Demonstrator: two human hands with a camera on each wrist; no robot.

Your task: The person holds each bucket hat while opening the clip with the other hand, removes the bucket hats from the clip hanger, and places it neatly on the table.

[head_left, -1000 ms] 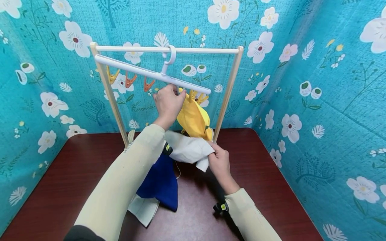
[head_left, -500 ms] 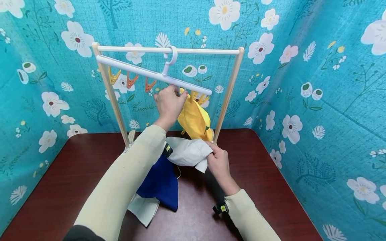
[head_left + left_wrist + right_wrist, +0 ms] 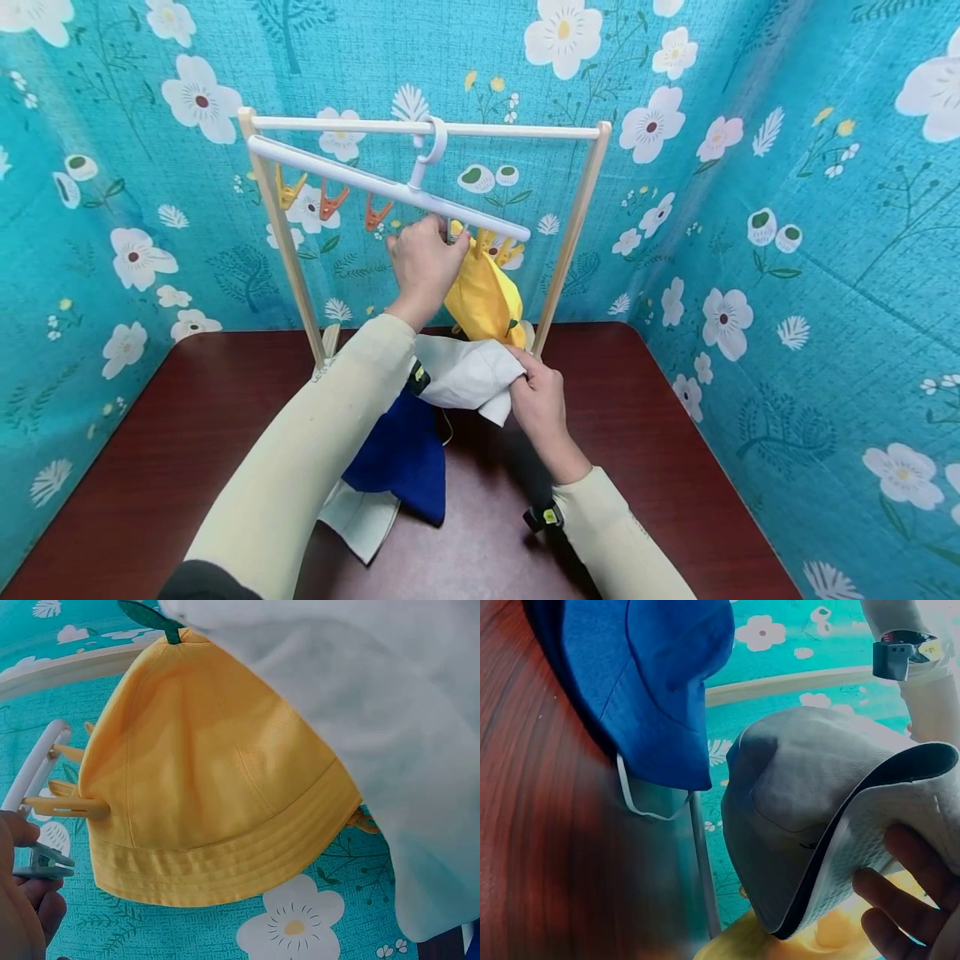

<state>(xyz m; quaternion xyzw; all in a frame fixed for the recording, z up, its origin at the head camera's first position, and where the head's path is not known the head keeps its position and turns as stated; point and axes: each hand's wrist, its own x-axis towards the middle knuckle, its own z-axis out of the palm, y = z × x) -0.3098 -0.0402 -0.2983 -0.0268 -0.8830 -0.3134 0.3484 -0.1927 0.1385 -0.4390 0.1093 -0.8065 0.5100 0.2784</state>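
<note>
In the head view, my left hand (image 3: 427, 262) is up under the white hanger (image 3: 337, 173). It pinches a grey-green clothespin (image 3: 46, 859), seen at the lower left of the left wrist view. Lower down, my right hand (image 3: 542, 400) grips a pale grey-white bucket hat (image 3: 465, 371) by its brim; the fingers (image 3: 904, 900) lie at the brim's inner side in the right wrist view. Just behind hangs a yellow bucket hat (image 3: 195, 765) with a green leaf on top, held to the hanger by yellow clothespins (image 3: 67, 808). The white hat overlaps the yellow one in the left wrist view.
The hanger hooks over the wooden rack's top bar (image 3: 525, 131) and tilts down to the right. An orange clothespin (image 3: 332, 200) hangs among others on its left half. A blue hat (image 3: 405, 458) with a white cord lies on the table (image 3: 645, 400), over a pale cloth (image 3: 360, 521).
My right hand has shifted slightly left and up with the white hat, toward the left hand. The left hand keeps its place under the hanger with the clothespin.
</note>
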